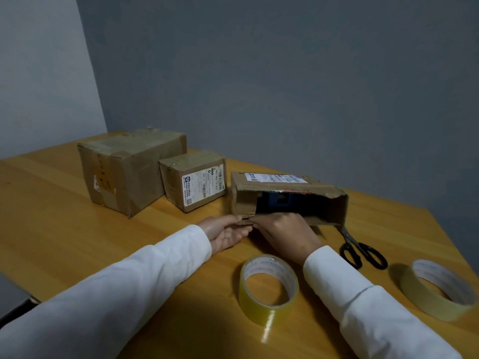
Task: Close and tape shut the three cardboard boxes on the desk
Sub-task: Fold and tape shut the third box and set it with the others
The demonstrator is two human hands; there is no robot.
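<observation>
Three cardboard boxes stand on the wooden desk (77,229). The large box (129,169) at the left is closed with brown tape over its top. Beside it, a small labelled box (193,181) is closed too. The third box (287,195) lies on its side with its open mouth facing me and a blue item inside. My left hand (226,233) and my right hand (282,233) meet at the lower front flap of this open box, and both pinch its edge. A clear tape roll (268,287) lies near my right forearm.
Black-handled scissors (360,248) lie right of the open box, their blades under its corner. A beige masking tape roll (438,288) lies flat near the desk's right edge. Grey walls stand close behind the desk.
</observation>
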